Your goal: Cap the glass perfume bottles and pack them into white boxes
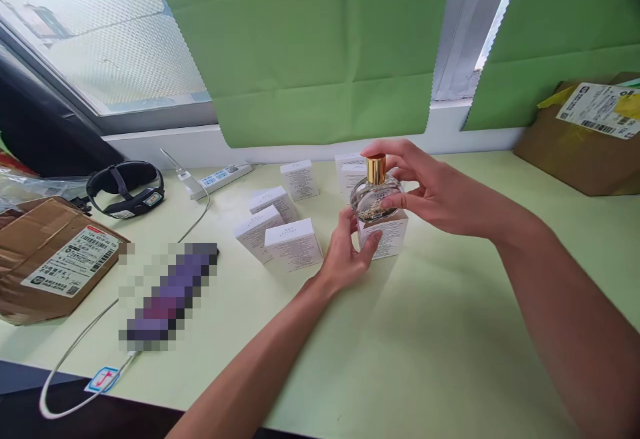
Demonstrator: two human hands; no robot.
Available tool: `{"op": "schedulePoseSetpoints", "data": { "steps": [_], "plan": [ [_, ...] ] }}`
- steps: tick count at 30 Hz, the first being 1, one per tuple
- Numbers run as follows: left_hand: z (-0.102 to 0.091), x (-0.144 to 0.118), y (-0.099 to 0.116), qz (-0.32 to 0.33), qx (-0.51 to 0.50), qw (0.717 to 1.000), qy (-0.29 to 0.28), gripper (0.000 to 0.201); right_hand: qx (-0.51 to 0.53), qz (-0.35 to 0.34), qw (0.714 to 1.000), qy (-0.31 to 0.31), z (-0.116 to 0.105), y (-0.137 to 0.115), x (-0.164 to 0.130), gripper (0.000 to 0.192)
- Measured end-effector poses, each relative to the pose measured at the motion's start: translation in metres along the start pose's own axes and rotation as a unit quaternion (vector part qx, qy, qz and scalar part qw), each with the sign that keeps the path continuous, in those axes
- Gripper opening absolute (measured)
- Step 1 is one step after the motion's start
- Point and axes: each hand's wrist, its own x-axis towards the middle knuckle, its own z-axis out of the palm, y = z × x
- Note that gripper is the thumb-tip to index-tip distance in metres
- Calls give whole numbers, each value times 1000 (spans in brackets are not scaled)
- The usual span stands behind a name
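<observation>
Perfume bottle met its box

Right hand (435,196) gripped the gold-capped perfume bottle (375,196) directly above the open white box (385,236); left hand (347,252) clasped that box on the table (425,332). Seemingly mid-boxing; lowering it straight looked necessary.

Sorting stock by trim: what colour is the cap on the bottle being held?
Gold, a shiny metallic cap on the clear glass bottle; seen in the head view.

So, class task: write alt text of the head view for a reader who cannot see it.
A right hand holds a round glass perfume bottle with a gold cap at the top of a small white box steadied by the left hand. Similar white boxes stand on the pale green table.
</observation>
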Motion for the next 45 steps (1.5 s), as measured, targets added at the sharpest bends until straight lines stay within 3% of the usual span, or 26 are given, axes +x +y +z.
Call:
{"op": "schedulePoseSetpoints", "data": {
  "steps": [8,17,35,38,41,45],
  "plan": [
    [-1,0,0,-14,4,1000,-1,37,-9,1,1000,-6,-3,6,-2,56],
    [-1,-2,-7,-34,-8,999,9,52,-46,31,998,4,-10,6,-4,51],
    [0,0,-3,-29,-26,999,7,54,-109,43,993,-18,-5,14,-2,42],
    [1,-1,-3,-24,-15,1000,12,52,-86,51,995,14,-15,8,-5,44],
    [2,-2,-2,-23,-7,1000,12,51,-55,62,992,99,-36,7,-16,53],
    [1,-4,1,-20,-3,1000,4,54,-111,147,967,176,-68,33,-34,68]
  ]
}}
